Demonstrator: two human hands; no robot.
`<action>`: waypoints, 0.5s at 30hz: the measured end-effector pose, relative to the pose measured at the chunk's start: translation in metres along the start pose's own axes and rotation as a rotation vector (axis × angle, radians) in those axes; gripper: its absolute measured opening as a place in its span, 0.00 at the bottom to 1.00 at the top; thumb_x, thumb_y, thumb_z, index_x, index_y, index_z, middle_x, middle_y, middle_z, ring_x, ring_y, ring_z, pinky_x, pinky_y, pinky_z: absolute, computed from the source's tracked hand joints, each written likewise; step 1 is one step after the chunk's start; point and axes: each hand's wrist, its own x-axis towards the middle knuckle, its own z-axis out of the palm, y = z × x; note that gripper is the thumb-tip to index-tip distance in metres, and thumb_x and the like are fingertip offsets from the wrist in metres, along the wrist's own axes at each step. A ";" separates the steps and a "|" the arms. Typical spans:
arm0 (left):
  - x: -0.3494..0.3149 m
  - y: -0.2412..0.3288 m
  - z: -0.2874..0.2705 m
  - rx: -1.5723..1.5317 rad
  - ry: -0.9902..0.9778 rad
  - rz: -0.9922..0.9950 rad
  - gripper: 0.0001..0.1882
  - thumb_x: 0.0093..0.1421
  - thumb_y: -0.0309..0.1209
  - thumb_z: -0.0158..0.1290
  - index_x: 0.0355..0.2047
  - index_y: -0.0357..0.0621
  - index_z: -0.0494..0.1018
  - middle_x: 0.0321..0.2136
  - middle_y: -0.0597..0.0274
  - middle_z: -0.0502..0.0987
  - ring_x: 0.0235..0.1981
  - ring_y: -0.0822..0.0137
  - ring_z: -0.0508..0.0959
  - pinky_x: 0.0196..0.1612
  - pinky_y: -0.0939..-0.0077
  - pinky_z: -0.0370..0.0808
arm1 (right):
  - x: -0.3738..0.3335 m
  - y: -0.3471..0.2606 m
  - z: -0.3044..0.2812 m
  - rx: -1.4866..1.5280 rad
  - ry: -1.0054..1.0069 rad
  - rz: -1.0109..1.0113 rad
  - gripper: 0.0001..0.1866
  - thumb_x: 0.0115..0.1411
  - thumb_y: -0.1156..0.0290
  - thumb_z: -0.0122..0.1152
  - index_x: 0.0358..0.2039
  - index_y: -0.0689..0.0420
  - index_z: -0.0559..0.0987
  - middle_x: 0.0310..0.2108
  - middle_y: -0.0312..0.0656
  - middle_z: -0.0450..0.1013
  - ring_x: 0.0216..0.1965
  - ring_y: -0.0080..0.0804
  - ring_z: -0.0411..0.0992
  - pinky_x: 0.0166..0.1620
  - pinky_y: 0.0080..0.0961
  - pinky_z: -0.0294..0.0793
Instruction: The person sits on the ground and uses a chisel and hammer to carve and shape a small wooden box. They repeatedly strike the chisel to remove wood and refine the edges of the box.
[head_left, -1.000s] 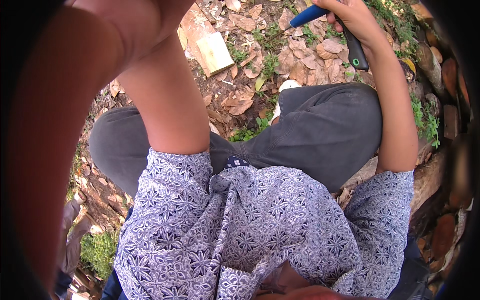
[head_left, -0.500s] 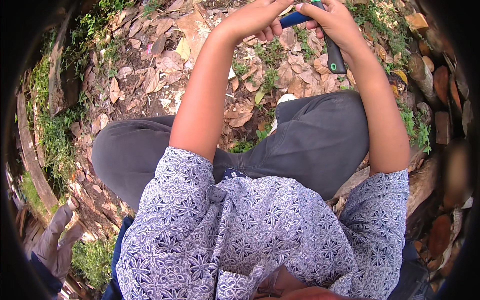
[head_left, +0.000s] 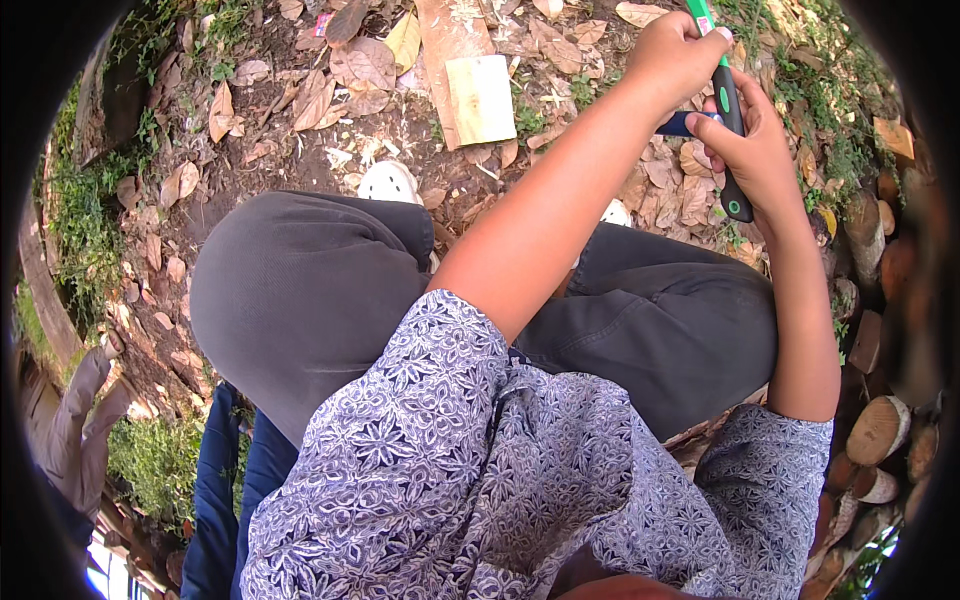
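Both of my hands are raised together at the upper right, holding a long tool with a black handle (head_left: pixel 737 198) and a bright green section toward its far end. My left hand (head_left: pixel 672 62) is closed around the green part, its thumb along the tool. Just below it, my right hand (head_left: pixel 757 150) grips around the black handle. A dark blue bar-shaped piece (head_left: pixel 678 124) sticks out to the left between the thumb and fingers of this hand. The tool's working end runs past the top of the picture, so its kind does not show.
A pale cut wood block (head_left: pixel 482 98) rests on a flat board (head_left: pixel 450 40) among dry leaves and shavings. My bent legs (head_left: pixel 310 290) and a white shoe (head_left: pixel 388 183) are below. Stacked logs (head_left: pixel 880 430) line the right; another person's legs (head_left: pixel 75 420) show at left.
My hands have shifted right and slightly down in the picture with the tool. My left hand now closes on its green part. The wood block and white shoe have come into fuller view.
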 end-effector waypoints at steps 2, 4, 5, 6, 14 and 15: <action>0.008 -0.014 0.006 -0.012 0.089 -0.076 0.16 0.64 0.39 0.59 0.34 0.34 0.78 0.25 0.58 0.81 0.26 0.69 0.81 0.30 0.70 0.77 | 0.002 0.002 -0.002 -0.005 -0.015 0.080 0.40 0.53 0.70 0.72 0.65 0.61 0.65 0.36 0.34 0.69 0.27 0.18 0.70 0.27 0.18 0.69; 0.019 -0.020 0.010 -0.017 0.081 -0.087 0.16 0.64 0.38 0.59 0.34 0.34 0.77 0.25 0.58 0.80 0.24 0.67 0.81 0.28 0.69 0.77 | 0.007 0.011 -0.007 -0.028 -0.025 0.158 0.40 0.54 0.72 0.71 0.66 0.59 0.64 0.36 0.34 0.68 0.28 0.18 0.70 0.28 0.18 0.69; 0.022 -0.022 0.009 -0.091 0.011 -0.158 0.16 0.64 0.38 0.58 0.37 0.34 0.76 0.25 0.56 0.80 0.22 0.64 0.82 0.24 0.68 0.80 | 0.012 0.019 -0.012 -0.014 -0.059 0.173 0.39 0.54 0.73 0.70 0.66 0.57 0.65 0.36 0.33 0.67 0.28 0.17 0.69 0.28 0.19 0.69; 0.024 -0.021 0.011 -0.084 -0.011 -0.189 0.16 0.64 0.38 0.58 0.37 0.34 0.75 0.25 0.55 0.80 0.22 0.64 0.82 0.23 0.68 0.80 | 0.017 0.028 -0.018 -0.004 -0.062 0.197 0.39 0.54 0.73 0.70 0.66 0.56 0.65 0.36 0.33 0.67 0.28 0.17 0.69 0.28 0.19 0.69; 0.027 -0.001 0.035 -0.069 -0.277 -0.215 0.15 0.67 0.33 0.55 0.46 0.33 0.69 0.31 0.50 0.83 0.24 0.65 0.84 0.22 0.70 0.82 | 0.013 0.071 -0.049 -0.029 0.062 0.285 0.29 0.55 0.74 0.69 0.58 0.55 0.74 0.34 0.30 0.65 0.30 0.15 0.68 0.32 0.17 0.69; 0.025 0.001 0.039 -0.084 -0.310 -0.181 0.15 0.67 0.33 0.55 0.47 0.33 0.68 0.31 0.50 0.84 0.24 0.66 0.84 0.21 0.70 0.81 | 0.009 0.069 -0.051 -0.074 0.088 0.266 0.29 0.55 0.74 0.69 0.58 0.55 0.75 0.34 0.30 0.65 0.30 0.15 0.68 0.32 0.17 0.69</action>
